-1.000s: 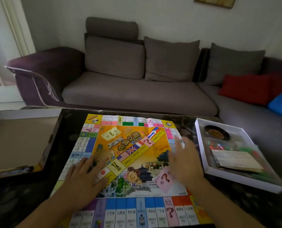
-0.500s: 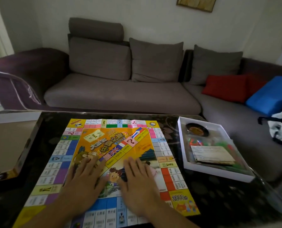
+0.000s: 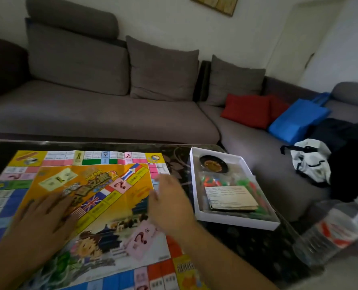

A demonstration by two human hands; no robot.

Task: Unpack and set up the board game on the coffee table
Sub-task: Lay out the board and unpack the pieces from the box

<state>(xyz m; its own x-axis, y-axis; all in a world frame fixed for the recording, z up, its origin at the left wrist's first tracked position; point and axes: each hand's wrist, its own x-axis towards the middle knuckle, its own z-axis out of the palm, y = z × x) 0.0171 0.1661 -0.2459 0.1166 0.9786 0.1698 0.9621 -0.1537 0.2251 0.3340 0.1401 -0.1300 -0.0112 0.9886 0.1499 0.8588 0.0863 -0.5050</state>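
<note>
- The left hand (image 3: 46,216) lies flat, fingers straight, on the game board (image 3: 102,197); the right hand (image 3: 169,206), fingers relaxed, is at its right edge.
- The board lies unfolded on the dark coffee table (image 3: 247,248), beside the white box tray (image 3: 236,221).
- A grey sofa (image 3: 100,114) stands behind.

My left hand (image 3: 46,214): lying flat, palm down, fingers spreading. My right hand (image 3: 169,204): reaching forward, fingers relaxing, blurred. 2 forearms extending.
</note>
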